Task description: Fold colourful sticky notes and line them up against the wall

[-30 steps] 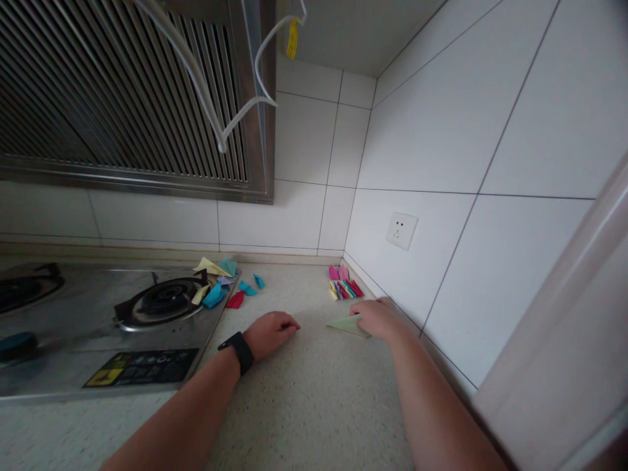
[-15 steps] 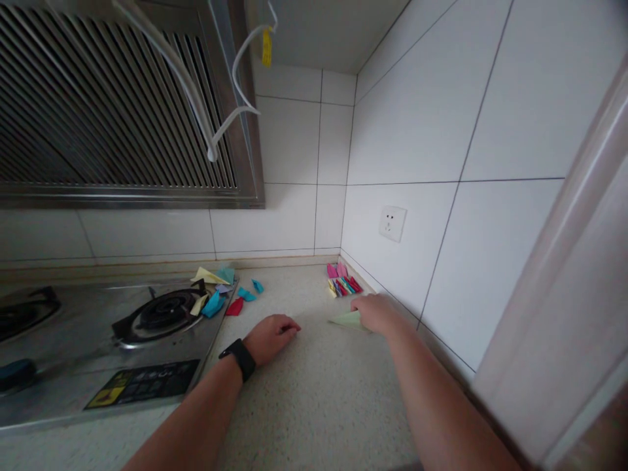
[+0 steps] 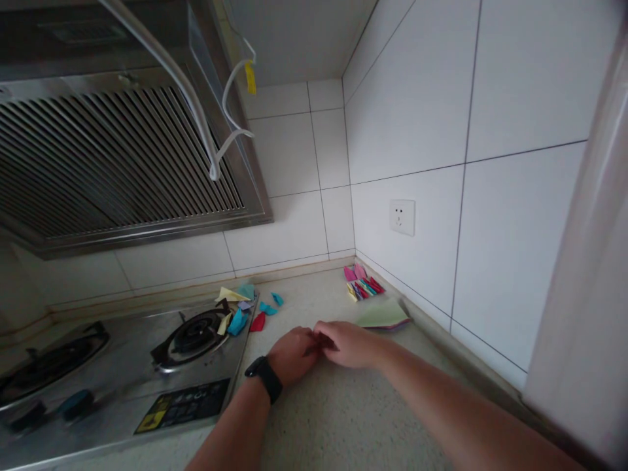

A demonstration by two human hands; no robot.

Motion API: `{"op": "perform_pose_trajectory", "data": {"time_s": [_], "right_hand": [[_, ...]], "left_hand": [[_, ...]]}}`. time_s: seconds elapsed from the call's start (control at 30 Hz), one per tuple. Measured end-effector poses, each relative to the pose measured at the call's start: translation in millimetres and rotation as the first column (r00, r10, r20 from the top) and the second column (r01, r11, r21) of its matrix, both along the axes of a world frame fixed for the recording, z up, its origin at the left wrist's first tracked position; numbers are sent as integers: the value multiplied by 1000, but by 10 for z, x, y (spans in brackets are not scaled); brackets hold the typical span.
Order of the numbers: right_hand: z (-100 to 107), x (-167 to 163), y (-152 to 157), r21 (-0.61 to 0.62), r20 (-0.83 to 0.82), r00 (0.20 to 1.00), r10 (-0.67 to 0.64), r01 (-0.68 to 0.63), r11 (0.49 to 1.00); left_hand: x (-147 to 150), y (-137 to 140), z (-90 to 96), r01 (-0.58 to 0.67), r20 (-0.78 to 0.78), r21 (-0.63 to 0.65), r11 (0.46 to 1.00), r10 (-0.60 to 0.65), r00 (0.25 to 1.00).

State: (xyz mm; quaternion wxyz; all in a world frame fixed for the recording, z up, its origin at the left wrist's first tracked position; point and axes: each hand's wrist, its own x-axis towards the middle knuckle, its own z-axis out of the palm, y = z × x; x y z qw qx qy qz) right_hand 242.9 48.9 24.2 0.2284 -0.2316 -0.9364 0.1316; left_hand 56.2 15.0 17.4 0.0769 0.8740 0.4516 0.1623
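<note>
My left hand [image 3: 294, 353], with a dark watch [image 3: 265, 378] on its wrist, is closed low over the counter. Its fingertips meet those of my right hand [image 3: 346, 343], which is closed too. Whatever lies between the fingers, if anything, is hidden. Just behind my right hand rests a stack of paper sheets [image 3: 385, 314], light green on top. Farther back sits a tight group of small folded paper pieces [image 3: 364, 288] in several colours, with pink folded papers [image 3: 355, 272] behind them.
Folded papers, including a red one [image 3: 258, 322] and blue ones [image 3: 267, 308], lie by the stove's edge; some rest on the right burner [image 3: 196, 337]. The range hood [image 3: 132, 163] and a hanging white cable [image 3: 214, 171] are overhead. A wall socket [image 3: 402, 217] is on the right.
My right hand has left the paper stack and moved left to meet my left hand. The stack shows more fully. The camera view has tilted and shifted.
</note>
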Motion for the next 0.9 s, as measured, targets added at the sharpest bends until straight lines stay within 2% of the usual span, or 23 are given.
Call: {"op": "perform_pose_trajectory", "data": {"time_s": [0.23, 0.4, 0.47, 0.6, 0.8, 0.83, 0.9], "right_hand": [[-43, -10, 77, 0, -47, 999, -5, 5, 1000], [-62, 99, 207, -41, -52, 998, -37, 35, 999], [-75, 128, 250, -47, -54, 997, -63, 61, 997], [-97, 143, 281, -34, -29, 998, -59, 58, 998], [-90, 182, 300, -47, -23, 998, -61, 60, 997], [-83, 193, 309, -52, -28, 997, -67, 66, 996], [-69, 213, 327, -67, -38, 997, -70, 67, 995]], "left_hand": [[-52, 27, -37, -83, -27, 77, 994, 85, 996], [-368, 125, -42, -240, -5, 176, 955, 245, 969], [-561, 195, -46, -342, 14, 221, 914, 347, 938], [-864, 323, -99, -541, -17, 258, 801, 563, 826], [-975, 340, -270, -774, -74, 226, 591, 803, 591], [-977, 333, -295, -789, -75, 233, 568, 820, 568], [-980, 322, -330, -793, -81, 231, 564, 823, 562]]}}
